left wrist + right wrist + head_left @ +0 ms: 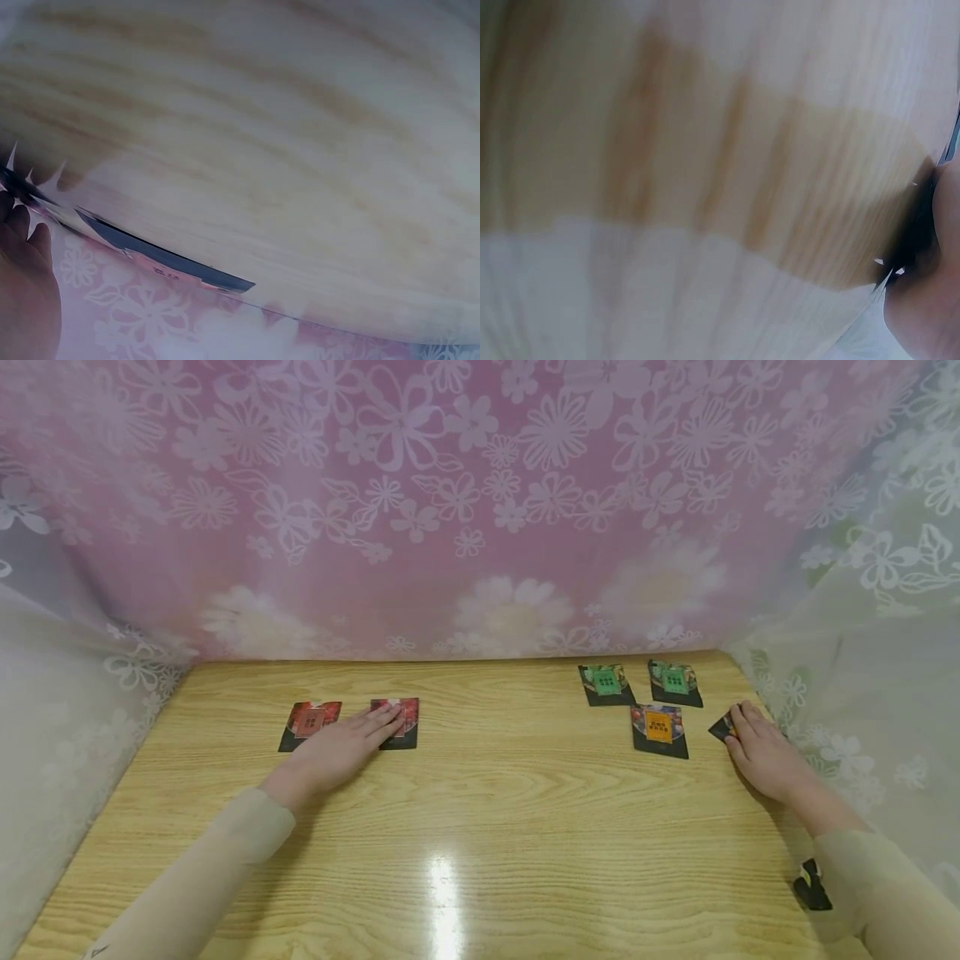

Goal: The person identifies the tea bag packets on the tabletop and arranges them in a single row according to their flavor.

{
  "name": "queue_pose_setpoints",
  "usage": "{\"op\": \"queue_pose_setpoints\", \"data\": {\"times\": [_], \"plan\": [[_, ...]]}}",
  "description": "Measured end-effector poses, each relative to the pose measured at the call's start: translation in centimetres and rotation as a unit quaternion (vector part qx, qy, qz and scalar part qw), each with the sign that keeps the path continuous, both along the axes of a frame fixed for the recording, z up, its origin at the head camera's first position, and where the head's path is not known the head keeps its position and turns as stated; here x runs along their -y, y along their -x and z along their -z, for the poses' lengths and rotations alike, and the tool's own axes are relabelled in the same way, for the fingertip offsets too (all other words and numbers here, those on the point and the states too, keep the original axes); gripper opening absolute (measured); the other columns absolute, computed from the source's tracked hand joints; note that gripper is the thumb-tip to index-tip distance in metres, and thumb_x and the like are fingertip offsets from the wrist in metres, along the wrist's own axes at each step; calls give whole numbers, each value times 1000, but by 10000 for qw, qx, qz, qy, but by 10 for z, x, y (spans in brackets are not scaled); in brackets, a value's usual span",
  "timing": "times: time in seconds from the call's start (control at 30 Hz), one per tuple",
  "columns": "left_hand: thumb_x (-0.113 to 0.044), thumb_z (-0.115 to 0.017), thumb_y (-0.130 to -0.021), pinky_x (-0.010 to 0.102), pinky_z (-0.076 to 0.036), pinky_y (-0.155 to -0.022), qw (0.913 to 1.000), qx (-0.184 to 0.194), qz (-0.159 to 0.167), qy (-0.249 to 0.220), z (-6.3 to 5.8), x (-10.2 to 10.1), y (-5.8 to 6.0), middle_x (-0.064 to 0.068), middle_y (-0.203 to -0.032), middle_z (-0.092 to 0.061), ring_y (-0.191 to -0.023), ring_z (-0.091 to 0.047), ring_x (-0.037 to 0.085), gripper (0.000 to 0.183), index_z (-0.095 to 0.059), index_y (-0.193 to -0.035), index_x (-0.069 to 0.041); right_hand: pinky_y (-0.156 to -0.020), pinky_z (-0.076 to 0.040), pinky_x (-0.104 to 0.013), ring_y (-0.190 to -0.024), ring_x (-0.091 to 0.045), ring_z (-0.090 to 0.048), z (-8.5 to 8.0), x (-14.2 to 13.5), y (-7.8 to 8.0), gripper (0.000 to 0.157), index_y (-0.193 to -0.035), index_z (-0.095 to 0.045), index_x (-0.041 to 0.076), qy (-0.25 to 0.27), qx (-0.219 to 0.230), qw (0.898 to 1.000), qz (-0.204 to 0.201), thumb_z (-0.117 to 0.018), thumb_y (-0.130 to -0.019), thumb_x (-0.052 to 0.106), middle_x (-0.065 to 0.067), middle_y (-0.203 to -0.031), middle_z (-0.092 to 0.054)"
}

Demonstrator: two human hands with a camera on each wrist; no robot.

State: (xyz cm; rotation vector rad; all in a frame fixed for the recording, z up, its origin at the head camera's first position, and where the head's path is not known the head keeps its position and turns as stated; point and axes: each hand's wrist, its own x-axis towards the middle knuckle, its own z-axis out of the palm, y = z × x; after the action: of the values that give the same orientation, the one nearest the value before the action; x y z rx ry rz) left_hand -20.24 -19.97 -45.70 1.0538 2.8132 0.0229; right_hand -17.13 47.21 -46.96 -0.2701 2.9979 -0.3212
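In the head view my left hand point(337, 756) lies with its fingers stretched over a black and red packet point(409, 735). A second black and red packet point(310, 722) lies beside it to the left, its lower corner behind the hand; the left wrist view shows one red-labelled packet point(172, 262) flat on the table. At the far right my right hand point(768, 756) grips a dark packet point(722, 727) with a bit of orange showing, fingers over it and thumb at its near side. Most of that packet is hidden. Left of it lies a black packet with an orange label point(658, 729).
Two black packets with green labels, a left one point(606, 683) and a right one point(675, 682), lie near the back edge. A small black and yellow piece point(812, 887) sits beside the right forearm. Flowered curtains point(480, 527) enclose the wooden table point(517, 827) at the back and sides.
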Motion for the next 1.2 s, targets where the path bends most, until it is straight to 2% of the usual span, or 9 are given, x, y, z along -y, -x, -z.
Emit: {"op": "queue_pose_setpoints", "data": {"times": [0.13, 0.33, 0.77, 1.2], "plan": [[-16, -44, -116, 54, -34, -131, 9998, -177, 78, 1, 1, 3, 0, 7, -179, -20, -165, -25, 31, 57, -27, -170, -15, -126, -14, -77, -157, -62, -6, -1, 0, 1, 64, -161, -8, -21, 10, 1, 10000, 20, -27, -118, 23, -49, -164, -7], [-12, -48, -114, 53, -34, -131, 9996, -251, 115, 79, 1, 5, 0, 7, -179, -19, -165, -24, 31, 61, -25, -171, -14, -126, -11, -76, -157, -61, -4, 2, -2, 2, 65, -162, -7, -20, 80, 1, 10000, 20, -25, -119, 26, -48, -165, -6], [-14, -46, -115, 53, -34, -131, 9995, -282, 57, 121, 0, 5, -1, 7, -179, -20, -165, -25, 30, 59, -26, -171, -14, -128, -10, -75, -157, -62, -4, 1, -2, 2, 66, -162, -6, -20, 72, 47, 10000, 25, -25, -119, 27, -48, -165, -5], [-19, -44, -116, 53, -35, -131, 9988, -436, 158, 145, -1, 6, -2, 9, -178, -23, -164, -27, 31, 56, -28, -169, -11, -129, -10, -74, -157, -62, -5, 5, -4, 2, 66, -161, -7, -20, 78, -49, 10000, -5, -25, -119, 26, -48, -165, -6]]}}
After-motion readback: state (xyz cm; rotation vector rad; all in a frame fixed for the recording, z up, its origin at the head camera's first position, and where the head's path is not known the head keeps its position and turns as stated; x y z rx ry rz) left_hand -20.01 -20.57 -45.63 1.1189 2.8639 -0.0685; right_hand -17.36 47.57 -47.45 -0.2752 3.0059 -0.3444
